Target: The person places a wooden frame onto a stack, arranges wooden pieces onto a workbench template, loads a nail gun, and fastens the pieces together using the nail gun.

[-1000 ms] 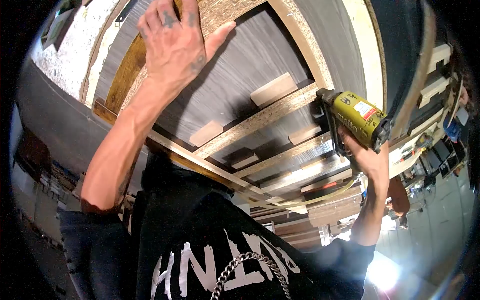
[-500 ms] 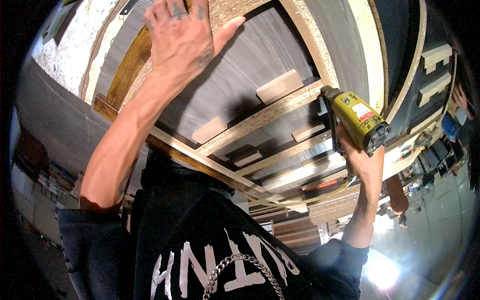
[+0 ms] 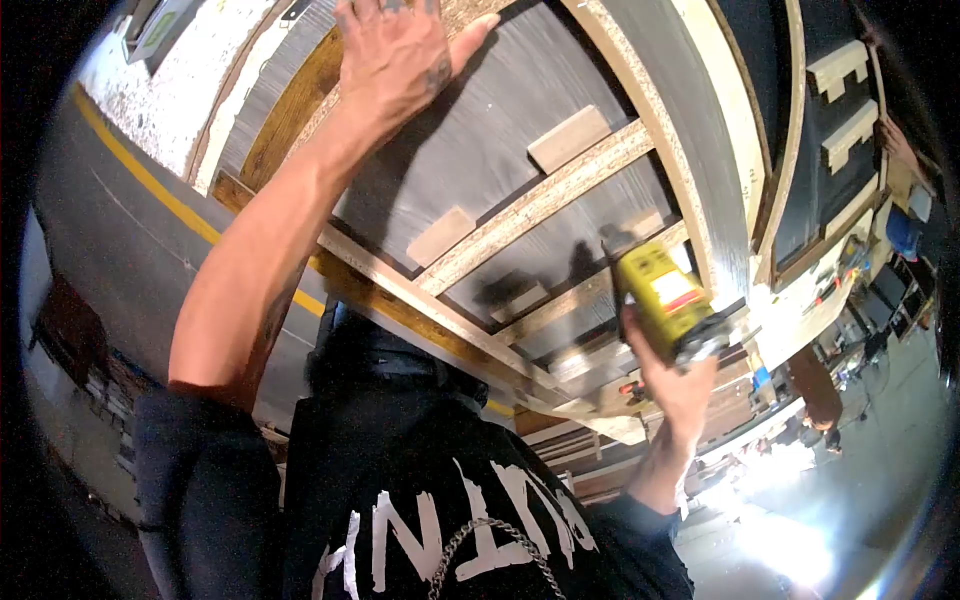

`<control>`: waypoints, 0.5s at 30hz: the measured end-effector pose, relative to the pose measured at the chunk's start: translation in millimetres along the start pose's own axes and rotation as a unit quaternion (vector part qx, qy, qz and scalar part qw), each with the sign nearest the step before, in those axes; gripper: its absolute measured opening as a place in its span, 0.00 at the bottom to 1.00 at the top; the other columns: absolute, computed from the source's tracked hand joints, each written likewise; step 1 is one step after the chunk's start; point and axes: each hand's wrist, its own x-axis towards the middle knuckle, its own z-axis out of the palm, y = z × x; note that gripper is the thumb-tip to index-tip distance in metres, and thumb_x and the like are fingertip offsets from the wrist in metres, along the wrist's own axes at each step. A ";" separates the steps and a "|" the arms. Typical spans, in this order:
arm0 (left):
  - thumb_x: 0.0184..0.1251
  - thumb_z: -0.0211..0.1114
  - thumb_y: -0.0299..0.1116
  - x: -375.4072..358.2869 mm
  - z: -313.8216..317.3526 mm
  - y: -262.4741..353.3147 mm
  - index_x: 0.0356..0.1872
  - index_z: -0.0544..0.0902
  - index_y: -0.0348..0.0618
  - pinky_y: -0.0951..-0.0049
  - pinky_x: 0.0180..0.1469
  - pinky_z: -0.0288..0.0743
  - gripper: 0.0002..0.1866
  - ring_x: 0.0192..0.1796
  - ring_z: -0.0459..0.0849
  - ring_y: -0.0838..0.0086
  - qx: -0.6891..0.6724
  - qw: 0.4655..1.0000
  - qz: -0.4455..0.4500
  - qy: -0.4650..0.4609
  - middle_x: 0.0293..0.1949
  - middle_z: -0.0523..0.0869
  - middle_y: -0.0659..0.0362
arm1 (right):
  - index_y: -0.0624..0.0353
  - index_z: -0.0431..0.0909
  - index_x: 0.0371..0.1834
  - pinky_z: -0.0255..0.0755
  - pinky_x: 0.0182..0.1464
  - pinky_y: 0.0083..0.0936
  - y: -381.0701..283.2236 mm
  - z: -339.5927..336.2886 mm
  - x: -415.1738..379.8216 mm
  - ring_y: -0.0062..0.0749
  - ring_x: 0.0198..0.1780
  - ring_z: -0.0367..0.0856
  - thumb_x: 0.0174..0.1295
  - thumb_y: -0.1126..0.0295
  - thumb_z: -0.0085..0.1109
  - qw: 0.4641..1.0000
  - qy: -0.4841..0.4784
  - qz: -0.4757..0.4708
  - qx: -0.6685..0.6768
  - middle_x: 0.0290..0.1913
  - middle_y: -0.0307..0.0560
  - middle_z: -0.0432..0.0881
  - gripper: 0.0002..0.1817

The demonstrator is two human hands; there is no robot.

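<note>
My right hand (image 3: 672,378) is wrapped around the handle of a yellow pneumatic nail gun (image 3: 662,292), blurred by motion. The tool's nose overlaps the second crosspiece (image 3: 575,303) of a wooden frame. At the top of the view my left hand (image 3: 400,62) lies with thumb spread on the far particle-board edge (image 3: 478,14); its fingertips are partly cut off. Between the hands runs a particle-board crosspiece (image 3: 540,207), with small wood blocks (image 3: 568,138) standing beside it on the dark grey panel (image 3: 490,120).
A curved particle-board rim (image 3: 655,110) borders the panel on the right. Beyond it stands another dark panel with notched wood blocks (image 3: 838,70). Grey floor with a yellow line (image 3: 150,180) lies left. Another person's hand (image 3: 897,143) shows at the far right, near a bright light (image 3: 790,545).
The nail gun has moved from the end of the first crosspiece toward my body, over the second one. My left hand stays on the frame edge while the whole view has shifted.
</note>
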 end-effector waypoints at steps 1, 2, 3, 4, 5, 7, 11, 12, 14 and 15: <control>0.63 0.61 0.55 2.7 -5.8 2.1 0.67 0.60 0.23 0.47 0.62 0.58 0.45 0.59 0.65 0.45 -0.030 0.999 -0.025 -0.033 0.59 0.66 0.34 | 0.69 0.77 0.45 0.77 0.50 0.30 13.0 8.8 -10.1 0.39 0.44 0.81 0.45 0.56 0.77 0.999 -0.033 -0.007 -0.018 0.45 0.54 0.79 0.31; 0.64 0.59 0.56 2.8 -10.8 3.0 0.67 0.59 0.23 0.46 0.63 0.57 0.45 0.60 0.65 0.45 -0.057 0.995 -0.051 -0.068 0.60 0.66 0.34 | 0.65 0.79 0.42 0.76 0.48 0.29 17.4 22.5 -18.0 0.42 0.44 0.81 0.47 0.61 0.75 0.987 -0.027 -0.101 -0.118 0.42 0.54 0.81 0.24; 0.66 0.56 0.56 1.8 -11.4 4.3 0.69 0.57 0.23 0.43 0.65 0.56 0.45 0.63 0.65 0.44 -0.041 0.993 -0.061 -0.089 0.61 0.66 0.33 | 0.65 0.82 0.41 0.76 0.45 0.28 16.5 34.4 -24.0 0.38 0.41 0.84 0.50 0.64 0.74 0.975 -0.026 -0.164 -0.148 0.39 0.52 0.84 0.20; 0.66 0.56 0.56 -0.8 -3.9 1.4 0.69 0.57 0.23 0.43 0.65 0.56 0.45 0.63 0.65 0.44 -0.031 0.993 -0.059 -0.096 0.61 0.66 0.33 | 0.64 0.84 0.40 0.77 0.42 0.27 13.8 47.0 -30.4 0.34 0.38 0.87 0.54 0.67 0.72 0.958 -0.025 -0.225 -0.176 0.37 0.50 0.87 0.15; 0.67 0.55 0.56 -3.4 6.6 -3.6 0.68 0.57 0.22 0.42 0.65 0.57 0.45 0.63 0.66 0.43 -0.040 0.996 -0.044 -0.062 0.61 0.67 0.32 | 0.64 0.84 0.39 0.77 0.41 0.28 3.6 59.2 -36.7 0.36 0.37 0.87 0.54 0.66 0.72 0.977 -0.050 -0.150 -0.143 0.37 0.51 0.86 0.14; 0.67 0.55 0.56 -8.7 22.8 -10.3 0.68 0.57 0.22 0.41 0.65 0.57 0.44 0.63 0.66 0.41 -0.046 0.998 -0.024 -0.034 0.60 0.68 0.31 | 0.62 0.84 0.40 0.78 0.38 0.31 -2.3 88.2 -52.1 0.35 0.36 0.87 0.54 0.69 0.72 0.993 -0.047 -0.087 -0.065 0.36 0.52 0.86 0.13; 0.66 0.57 0.56 -11.5 17.8 -9.7 0.63 0.64 0.20 0.42 0.62 0.62 0.42 0.60 0.70 0.42 -0.020 0.998 0.008 0.062 0.55 0.73 0.31 | 0.62 0.76 0.58 0.79 0.41 0.30 6.3 138.5 -80.6 0.36 0.39 0.87 0.45 0.78 0.70 0.976 -0.092 -0.179 0.085 0.42 0.59 0.85 0.31; 0.65 0.58 0.56 -10.7 13.1 -9.4 0.61 0.66 0.20 0.43 0.60 0.64 0.42 0.58 0.72 0.43 -0.034 0.998 0.003 0.054 0.53 0.75 0.32 | 0.62 0.75 0.60 0.79 0.41 0.30 -13.3 147.6 -89.0 0.38 0.40 0.87 0.43 0.79 0.69 0.974 -0.108 -0.177 0.086 0.44 0.60 0.85 0.34; 0.64 0.59 0.56 -11.5 9.5 -9.5 0.58 0.68 0.22 0.45 0.58 0.65 0.40 0.56 0.73 0.46 -0.037 0.998 0.008 0.058 0.51 0.76 0.35 | 0.62 0.73 0.63 0.80 0.42 0.30 -20.2 163.6 -100.7 0.40 0.40 0.86 0.42 0.79 0.68 0.974 -0.120 -0.172 0.088 0.46 0.61 0.84 0.36; 0.63 0.61 0.56 -12.0 8.0 -9.4 0.56 0.71 0.24 0.47 0.55 0.67 0.38 0.54 0.74 0.49 -0.036 0.997 0.009 0.064 0.49 0.77 0.37 | 0.59 0.72 0.64 0.79 0.38 0.26 -9.3 175.6 -105.7 0.35 0.38 0.85 0.51 0.76 0.65 0.978 -0.101 -0.181 0.024 0.43 0.53 0.84 0.32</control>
